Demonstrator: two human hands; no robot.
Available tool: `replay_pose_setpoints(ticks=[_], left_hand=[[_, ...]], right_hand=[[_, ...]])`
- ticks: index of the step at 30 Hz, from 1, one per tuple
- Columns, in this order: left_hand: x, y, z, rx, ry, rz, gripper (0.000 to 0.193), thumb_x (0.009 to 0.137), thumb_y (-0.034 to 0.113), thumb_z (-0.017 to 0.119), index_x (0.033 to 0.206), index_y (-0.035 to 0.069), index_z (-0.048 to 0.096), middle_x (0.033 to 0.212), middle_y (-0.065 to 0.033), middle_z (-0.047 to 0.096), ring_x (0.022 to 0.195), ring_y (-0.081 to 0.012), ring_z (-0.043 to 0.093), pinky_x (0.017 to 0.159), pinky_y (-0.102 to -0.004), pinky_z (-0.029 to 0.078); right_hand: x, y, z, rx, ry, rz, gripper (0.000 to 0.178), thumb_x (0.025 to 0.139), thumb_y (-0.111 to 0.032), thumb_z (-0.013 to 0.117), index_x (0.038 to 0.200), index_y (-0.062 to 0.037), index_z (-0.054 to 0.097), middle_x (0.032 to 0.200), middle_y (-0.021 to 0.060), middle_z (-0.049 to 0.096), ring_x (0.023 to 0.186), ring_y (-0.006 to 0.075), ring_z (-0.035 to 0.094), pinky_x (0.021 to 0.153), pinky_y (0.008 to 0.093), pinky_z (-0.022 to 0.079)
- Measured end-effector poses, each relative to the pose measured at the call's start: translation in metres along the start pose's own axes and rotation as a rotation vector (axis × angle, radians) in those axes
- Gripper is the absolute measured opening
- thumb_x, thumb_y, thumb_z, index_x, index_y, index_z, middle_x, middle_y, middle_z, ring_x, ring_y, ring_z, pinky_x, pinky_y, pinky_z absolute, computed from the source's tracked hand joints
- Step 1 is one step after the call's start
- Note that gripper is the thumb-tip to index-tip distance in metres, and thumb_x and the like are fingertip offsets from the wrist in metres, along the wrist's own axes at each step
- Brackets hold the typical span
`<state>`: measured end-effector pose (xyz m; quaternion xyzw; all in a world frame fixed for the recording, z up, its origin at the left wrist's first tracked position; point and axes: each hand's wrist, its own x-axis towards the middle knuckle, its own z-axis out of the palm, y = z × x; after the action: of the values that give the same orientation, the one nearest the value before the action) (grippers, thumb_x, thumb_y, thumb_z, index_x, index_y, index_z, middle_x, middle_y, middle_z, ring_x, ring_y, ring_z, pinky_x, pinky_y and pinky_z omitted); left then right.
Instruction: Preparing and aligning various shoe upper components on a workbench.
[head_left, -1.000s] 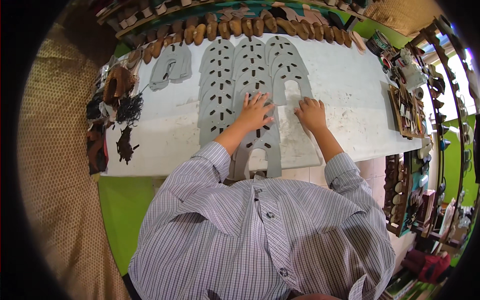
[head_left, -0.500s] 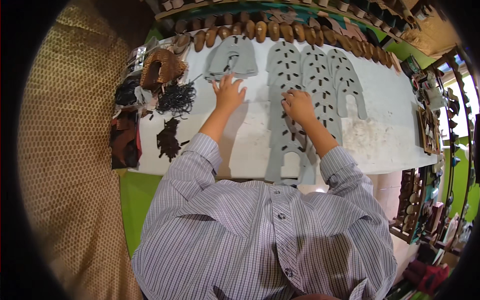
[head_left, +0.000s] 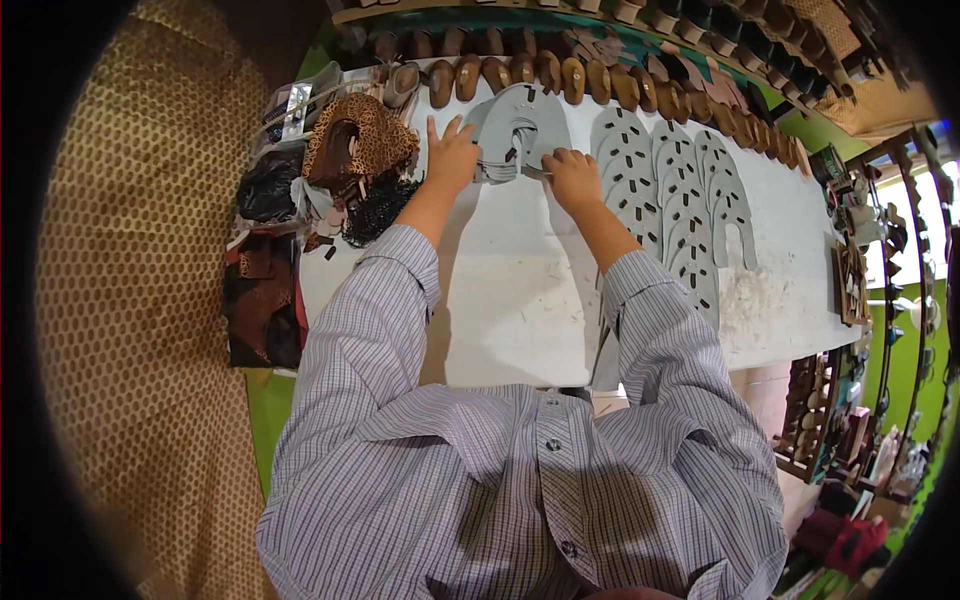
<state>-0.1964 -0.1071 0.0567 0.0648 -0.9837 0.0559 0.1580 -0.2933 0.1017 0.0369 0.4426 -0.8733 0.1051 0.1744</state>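
A stack of grey U-shaped pieces [head_left: 545, 115] lies on the far middle of the white table, its legs pointing toward me. At its left edge is my left hand [head_left: 452, 160], fingers spread, with the thumb side against the stack. My right hand [head_left: 574, 180] has its fingers closed at the lower end of the stack's right leg; how many layers it pinches is hidden. To the right, overlapping rows of similar grey pieces [head_left: 688, 215] carry small dark strips. One dark strip also shows on the stack.
Brown shoe forms [head_left: 573, 80] line the table's back edge. On the left are a leopard-print piece [head_left: 385, 135], black cords [head_left: 372, 220], a black plastic bag [head_left: 268, 188] and dark scraps [head_left: 265, 300]. Shelves of shoes [head_left: 890, 240] stand at the right.
My right hand has left the rows of grey pieces and moved left to the stack's right leg. My left hand has shifted from the stack's near edge to its left side. The view has turned slightly.
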Motion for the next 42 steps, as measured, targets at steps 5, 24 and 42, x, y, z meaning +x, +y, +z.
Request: replay_pose_setpoints(ticks=[5,24,42], left_hand=[[0.008,-0.014,0.007,-0.064,0.024,0.021,0.008,0.071,0.018,0.065,0.073,0.023,0.071,0.120,-0.0035,0.054,0.125,-0.0247,0.037,0.103,-0.0643,0.010],[-0.001,-0.010,-0.017,-0.439,0.004,-0.220,0.006,0.072,0.030,0.068,0.077,0.028,0.072,0.126,-0.0025,0.049,0.128,-0.0323,0.029,0.102,-0.0638,0.007],[-0.224,0.088,-0.067,-0.567,-0.289,-0.019,0.054,0.080,0.044,0.054,0.121,0.009,0.052,0.136,-0.0158,0.037,0.130,-0.0347,0.026,0.104,-0.0595,0.012]], right_hand=[[0.023,0.015,0.004,0.004,-0.203,0.001,0.019,0.073,-0.020,0.065,0.092,-0.0203,0.066,0.090,0.0006,0.061,0.091,0.0216,0.058,0.082,0.0397,0.041],[0.019,0.037,-0.019,0.609,-0.127,0.160,0.016,0.071,-0.019,0.068,0.080,-0.0063,0.066,0.085,0.0106,0.061,0.083,0.0271,0.058,0.074,0.0343,0.045],[-0.154,-0.077,-0.076,0.516,-0.367,-0.168,0.032,0.075,-0.028,0.063,0.099,-0.0061,0.060,0.113,0.0116,0.053,0.108,0.0298,0.049,0.093,0.0435,0.038]])
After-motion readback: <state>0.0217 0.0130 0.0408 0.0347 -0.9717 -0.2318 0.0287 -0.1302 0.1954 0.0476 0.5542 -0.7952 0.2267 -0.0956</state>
